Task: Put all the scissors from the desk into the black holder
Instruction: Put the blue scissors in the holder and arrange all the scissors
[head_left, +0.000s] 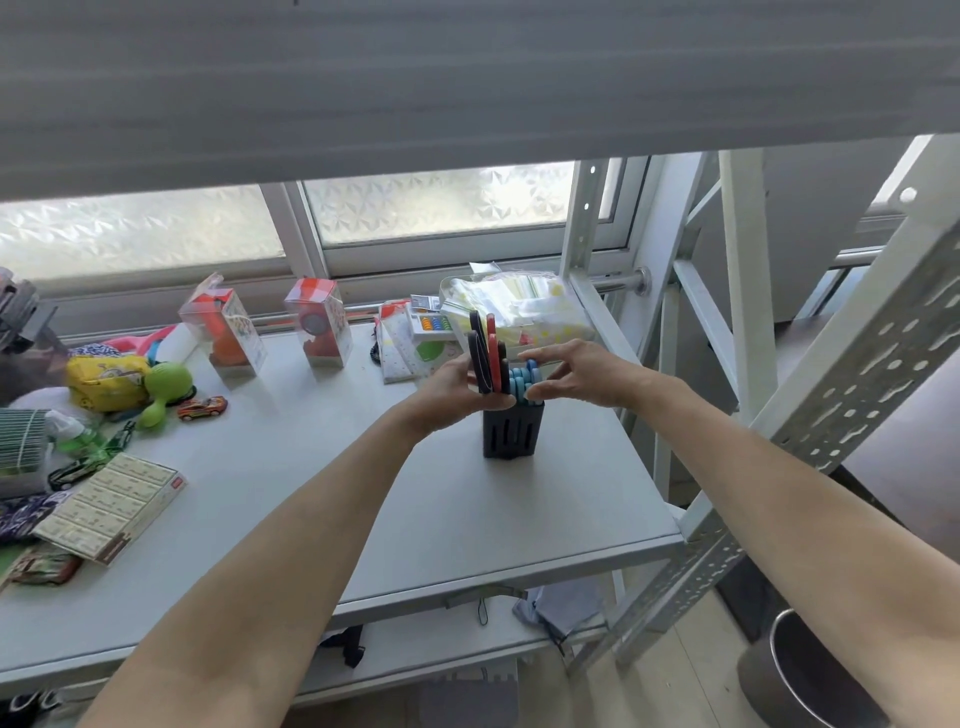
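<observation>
A black slotted holder (511, 431) stands upright on the grey desk (415, 499), right of centre. Red-and-black scissors (485, 353) stick up out of its left side, handles on top. Blue-handled scissors (522, 384) sit lower in its right side. My left hand (457, 387) grips the red-and-black handles from the left. My right hand (576, 376) reaches in from the right, its fingers spread and touching the blue handles. The blades are hidden inside the holder.
Two clear toy boxes (319, 327) stand near the window. A clear bin of packets (514, 306) sits behind the holder. Toys, a small car (202, 408) and a flat carton (111, 506) crowd the left. A perforated metal rack post (810, 410) rises at the right.
</observation>
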